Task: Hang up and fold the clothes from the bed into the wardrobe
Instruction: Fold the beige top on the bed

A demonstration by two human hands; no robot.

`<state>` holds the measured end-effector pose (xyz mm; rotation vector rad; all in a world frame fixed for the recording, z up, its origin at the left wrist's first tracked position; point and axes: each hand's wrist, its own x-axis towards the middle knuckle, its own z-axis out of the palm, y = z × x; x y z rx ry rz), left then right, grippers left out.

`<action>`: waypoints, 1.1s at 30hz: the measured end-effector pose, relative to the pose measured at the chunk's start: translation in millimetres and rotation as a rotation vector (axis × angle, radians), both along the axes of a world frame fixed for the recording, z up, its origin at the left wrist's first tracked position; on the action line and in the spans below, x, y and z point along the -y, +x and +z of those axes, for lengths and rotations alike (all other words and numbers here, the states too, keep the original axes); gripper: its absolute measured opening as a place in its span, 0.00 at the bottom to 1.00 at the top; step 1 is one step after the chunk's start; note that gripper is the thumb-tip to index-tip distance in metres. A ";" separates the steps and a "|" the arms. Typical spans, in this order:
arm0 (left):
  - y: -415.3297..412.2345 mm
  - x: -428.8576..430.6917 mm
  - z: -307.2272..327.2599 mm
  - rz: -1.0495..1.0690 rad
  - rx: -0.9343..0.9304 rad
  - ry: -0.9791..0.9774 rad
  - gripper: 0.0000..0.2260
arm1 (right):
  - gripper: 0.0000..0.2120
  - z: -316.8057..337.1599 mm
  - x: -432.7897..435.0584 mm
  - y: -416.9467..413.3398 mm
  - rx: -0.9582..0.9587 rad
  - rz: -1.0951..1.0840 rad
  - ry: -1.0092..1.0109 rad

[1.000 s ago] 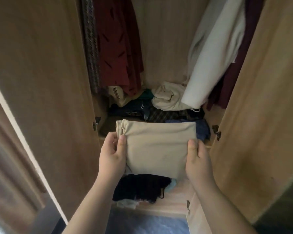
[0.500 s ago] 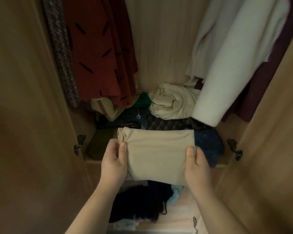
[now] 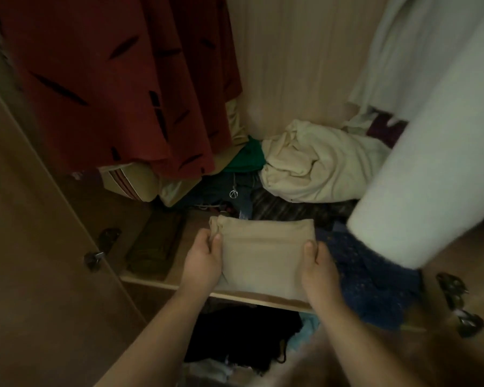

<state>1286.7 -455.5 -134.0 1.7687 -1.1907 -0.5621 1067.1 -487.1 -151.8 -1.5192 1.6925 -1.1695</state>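
the folded beige cloth [image 3: 263, 255] is a flat, tidy rectangle, plain and smooth on top, with a small bunch of gathered fabric at its far left corner. it lies at the front of the wardrobe shelf [image 3: 157, 283], its near edge right over the shelf's front lip. whether its full weight is on the board cannot be told.

the left hand [image 3: 204, 263] grips the cloth's left edge near the bunched corner, thumb on top and fingers curled round the fabric. the right hand [image 3: 317, 270] pinches the right edge in the same way, thumb pressed on top, the other fingers hidden beneath. both bare forearms reach in from below, roughly parallel.

just right of the cloth is a dark blue knit [image 3: 369, 280], and to the left, a little apart, a folded olive piece [image 3: 154, 247]. behind sits a crumpled cream bundle [image 3: 313, 166]. a red garment [image 3: 109, 79] hangs at the left and a white garment [image 3: 430, 149] at the right — its hem reaches the blue knit. black clothes [image 3: 241, 339] lie under the shelf.
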 end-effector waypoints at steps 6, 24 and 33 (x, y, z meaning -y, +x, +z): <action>17.1 49.7 -43.5 0.013 0.078 0.229 0.12 | 0.18 -46.9 35.6 17.8 -0.230 -0.024 0.157; 14.0 58.5 -95.6 -0.434 0.657 0.051 0.27 | 0.22 -77.0 59.8 44.3 -0.806 0.257 -0.267; 7.0 65.4 -121.6 -0.595 0.883 0.111 0.24 | 0.36 -102.1 48.8 46.9 -0.941 0.283 0.135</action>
